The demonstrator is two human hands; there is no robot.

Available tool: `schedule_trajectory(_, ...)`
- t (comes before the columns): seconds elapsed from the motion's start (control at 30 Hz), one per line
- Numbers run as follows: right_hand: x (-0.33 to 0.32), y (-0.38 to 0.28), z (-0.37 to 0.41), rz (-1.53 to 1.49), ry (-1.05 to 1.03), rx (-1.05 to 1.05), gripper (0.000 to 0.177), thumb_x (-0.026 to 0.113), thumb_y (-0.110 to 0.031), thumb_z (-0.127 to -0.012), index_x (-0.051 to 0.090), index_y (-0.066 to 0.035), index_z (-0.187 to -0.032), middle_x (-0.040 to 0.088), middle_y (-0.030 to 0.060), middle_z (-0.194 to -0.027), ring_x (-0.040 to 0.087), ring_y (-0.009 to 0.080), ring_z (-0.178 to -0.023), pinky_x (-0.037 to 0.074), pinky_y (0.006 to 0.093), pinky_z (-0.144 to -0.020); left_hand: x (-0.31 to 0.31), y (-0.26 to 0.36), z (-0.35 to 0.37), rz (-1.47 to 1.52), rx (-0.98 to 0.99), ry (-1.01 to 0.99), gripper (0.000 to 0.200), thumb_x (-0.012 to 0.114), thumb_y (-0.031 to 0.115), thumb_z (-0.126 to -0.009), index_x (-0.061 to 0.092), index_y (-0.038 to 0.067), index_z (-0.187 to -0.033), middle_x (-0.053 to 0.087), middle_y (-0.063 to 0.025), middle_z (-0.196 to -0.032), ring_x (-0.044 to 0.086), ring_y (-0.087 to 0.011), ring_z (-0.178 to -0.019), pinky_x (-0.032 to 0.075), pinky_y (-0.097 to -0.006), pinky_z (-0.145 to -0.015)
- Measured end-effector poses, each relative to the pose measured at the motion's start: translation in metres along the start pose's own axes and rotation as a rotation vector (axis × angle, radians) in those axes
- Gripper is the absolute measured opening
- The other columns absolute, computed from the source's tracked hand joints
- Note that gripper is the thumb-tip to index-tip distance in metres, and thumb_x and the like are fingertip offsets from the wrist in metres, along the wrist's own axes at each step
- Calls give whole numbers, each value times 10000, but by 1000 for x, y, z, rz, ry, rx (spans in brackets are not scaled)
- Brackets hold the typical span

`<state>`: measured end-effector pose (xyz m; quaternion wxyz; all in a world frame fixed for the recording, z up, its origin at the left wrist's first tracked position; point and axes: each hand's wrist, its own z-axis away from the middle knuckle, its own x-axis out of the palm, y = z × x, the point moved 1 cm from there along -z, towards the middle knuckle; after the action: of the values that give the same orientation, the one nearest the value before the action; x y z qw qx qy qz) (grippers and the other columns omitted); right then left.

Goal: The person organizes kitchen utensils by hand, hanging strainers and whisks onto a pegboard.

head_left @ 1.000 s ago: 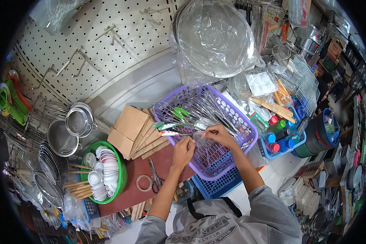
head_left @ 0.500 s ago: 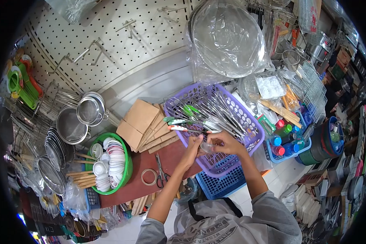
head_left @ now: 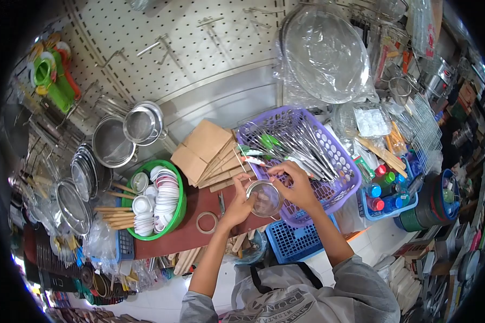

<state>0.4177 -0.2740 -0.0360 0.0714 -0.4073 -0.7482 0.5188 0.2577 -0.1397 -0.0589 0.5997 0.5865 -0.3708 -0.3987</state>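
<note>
A small round mesh strainer (head_left: 265,199) faces me in front of the purple basket. My left hand (head_left: 238,209) pinches its rim on the left side, fingers up near where a thin handle seems to begin. At the upper right of the same rim, my right hand (head_left: 296,185) is curled with thumb and fingers against it. Just beyond both hands, the purple basket (head_left: 352,189) holds many metal wire utensils (head_left: 302,142), some with green or white-and-red handles. Part of the strainer's handle is hidden by my fingers.
Cardboard pieces (head_left: 205,151) lie stacked on the red-brown board (head_left: 199,202) beside a tape roll (head_left: 206,222) and partly hidden scissors (head_left: 221,203). A green basket (head_left: 182,207) of white ladles stands left. Bottles in a blue basket (head_left: 409,209) are right. Sieves (head_left: 113,141) hang left.
My hands have turned the strainer so its round mesh now faces me, and moved it slightly left relative to the purple basket. The view has shifted, and my left arm now covers most of the scissors.
</note>
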Motion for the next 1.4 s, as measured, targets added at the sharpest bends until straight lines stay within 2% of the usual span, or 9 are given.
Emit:
schedule_trajectory(0.2,52,-6,-5,-227,-221,26,272,746,-98,-900,731,-29,-1163,734,102,-1076,708,180,-901,565,312,-798,-36,-8,31,-248,190,187,515,538,-7,-1035,181,102,-1390,669,-189,-1204,638,-172,-1030,505,-292,-875)
schedule_trajectory(0.3,74,-16,-9,-282,-303,55,296,744,-116,-918,732,-28,-1200,763,106,-1100,713,153,-887,563,301,-771,-56,-8,49,-248,166,327,404,571,11,-1033,324,56,-1350,733,-123,-1043,655,-143,-953,506,-258,-818)
schedule_trajectory(0.57,143,-33,-17,-331,-517,13,340,749,-154,-928,721,-19,-1239,761,59,-935,629,30,-718,513,230,-628,-103,13,104,-176,158,589,144,747,47,-945,697,-29,-1058,751,-61,-926,653,-64,-845,528,-242,-749)
schedule_trajectory(0.7,167,-56,-23,-297,-623,68,333,753,-150,-945,714,3,-1238,763,66,-1082,675,71,-930,552,248,-808,-126,11,126,-288,162,685,114,770,58,-926,744,-25,-999,743,-32,-882,641,-58,-794,524,-248,-723)
schedule_trajectory(0.93,215,-82,-42,-557,-532,79,306,670,-124,-1015,677,13,-1288,746,64,-1113,685,105,-1017,563,254,-857,-147,28,146,-377,149,756,129,790,77,-910,754,-8,-1002,715,-25,-811,577,-35,-679,449,-227,-588)
schedule_trajectory(1.1,234,-99,-67,-625,-470,45,326,649,-129,-1028,671,6,-1325,749,68,-1070,682,85,-944,560,252,-846,-163,30,137,-355,209,775,155,827,110,-882,759,1,-968,714,-28,-823,595,-63,-660,466,-246,-594)
schedule_trajectory(1.13,235,-104,-71,-608,-465,30,333,648,-126,-1029,669,6,-1333,749,67,-1066,680,81,-931,561,250,-838,-172,32,136,-421,155,729,238,834,115,-872,748,30,-1078,730,-55,-926,647,-80,-758,508,-256,-653)
schedule_trajectory(1.27,241,-119,-88,-540,-454,-25,354,655,-102,-1020,660,9,-1356,758,78,-1123,675,70,-902,567,237,-810,-187,67,120,-400,426,729,551,791,84,-903,565,48,-1404,709,-96,-1128,681,-120,-958,567,-286,-781)
schedule_trajectory(1.4,250,-139,-114,-452,-365,-156,354,678,-60,-996,665,3,-1344,743,91,-1244,682,65,-885,575,227,-799,-207,120,103,-167,554,742,502,717,30,-953,539,1,-1421,704,-103,-1110,697,-128,-916,578,-270,-780)
